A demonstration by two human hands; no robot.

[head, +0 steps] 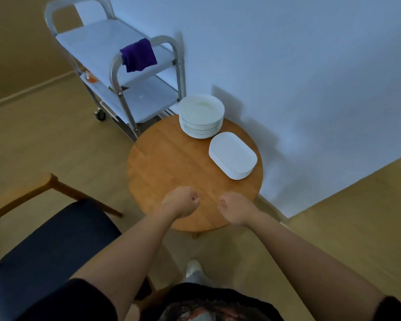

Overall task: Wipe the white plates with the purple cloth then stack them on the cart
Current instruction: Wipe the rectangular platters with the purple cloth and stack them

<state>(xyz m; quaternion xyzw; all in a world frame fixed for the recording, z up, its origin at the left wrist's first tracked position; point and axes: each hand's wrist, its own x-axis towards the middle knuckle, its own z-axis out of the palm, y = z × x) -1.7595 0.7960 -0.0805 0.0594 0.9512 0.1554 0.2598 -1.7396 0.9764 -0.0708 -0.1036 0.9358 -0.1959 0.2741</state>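
Note:
A tall stack of round white plates (200,117) stands at the far edge of a round wooden table (171,167). Beside it, to the right, lies a low stack of white oblong plates (233,155). A purple cloth (138,55) hangs over the near handle of a white metal cart (116,45) behind the table on the left. My left hand (181,203) and my right hand (235,210) hover over the table's near edge, both curled into fists and holding nothing, well short of the plates.
A dark blue chair (44,256) with a wooden frame stands at the lower left, close to my left arm. A white wall runs behind the table and on the right. The cart's lower shelf carries a small orange object (90,78). My foot (193,271) shows below.

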